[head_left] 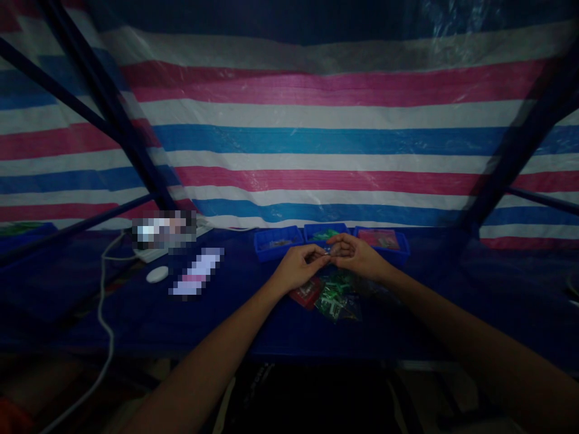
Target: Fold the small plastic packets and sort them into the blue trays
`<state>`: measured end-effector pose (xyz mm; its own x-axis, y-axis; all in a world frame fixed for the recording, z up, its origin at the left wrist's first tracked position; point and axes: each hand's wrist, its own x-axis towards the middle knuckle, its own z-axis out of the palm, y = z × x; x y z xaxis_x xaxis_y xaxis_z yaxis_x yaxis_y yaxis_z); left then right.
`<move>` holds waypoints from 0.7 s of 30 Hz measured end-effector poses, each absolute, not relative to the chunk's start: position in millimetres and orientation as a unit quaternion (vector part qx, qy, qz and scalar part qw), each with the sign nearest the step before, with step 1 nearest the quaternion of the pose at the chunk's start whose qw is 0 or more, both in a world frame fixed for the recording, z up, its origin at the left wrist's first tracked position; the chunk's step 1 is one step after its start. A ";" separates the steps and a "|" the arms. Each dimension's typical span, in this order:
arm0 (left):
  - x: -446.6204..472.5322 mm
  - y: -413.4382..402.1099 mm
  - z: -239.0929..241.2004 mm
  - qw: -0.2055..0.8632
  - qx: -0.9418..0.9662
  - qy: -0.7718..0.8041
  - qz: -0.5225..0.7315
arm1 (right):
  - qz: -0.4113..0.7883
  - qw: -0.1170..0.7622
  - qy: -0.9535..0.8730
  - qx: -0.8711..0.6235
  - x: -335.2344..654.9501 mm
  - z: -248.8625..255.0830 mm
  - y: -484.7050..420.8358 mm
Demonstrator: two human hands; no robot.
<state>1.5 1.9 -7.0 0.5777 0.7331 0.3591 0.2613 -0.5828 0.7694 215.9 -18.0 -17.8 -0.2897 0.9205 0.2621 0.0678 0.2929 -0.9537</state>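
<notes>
My left hand [299, 265] and my right hand [357, 254] meet over the dark blue table [235, 319], fingertips pinched together on a tiny part [326, 257] too small to name. Just below the hands lies a heap of small clear bags [335, 295] with green and red pieces inside. Beyond the hands stand three low blue trays: the left tray [277, 242], the middle tray [325, 232] with green bits, and the right tray [383, 240] with reddish contents.
A white round object [157, 274] and a white cable [107, 313] lie at the table's left. A striped pink, white and blue tarp [316, 138] hangs behind. Dark frame poles [113, 108] slant at left and right [520, 150].
</notes>
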 end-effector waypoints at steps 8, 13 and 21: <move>3.3 -1.1 -6.5 0.313 0.848 0.281 0.321 | 0.475 0.446 -0.666 -0.364 214.8 -22.4 -17.1; 1.8 -1.8 -0.9 0.304 0.849 0.284 0.328 | 0.507 0.472 -0.631 -0.350 217.3 -17.9 -17.8; -1.1 -2.0 2.5 0.286 0.851 0.286 0.334 | 0.500 0.516 -0.598 -0.356 215.3 -9.2 -23.3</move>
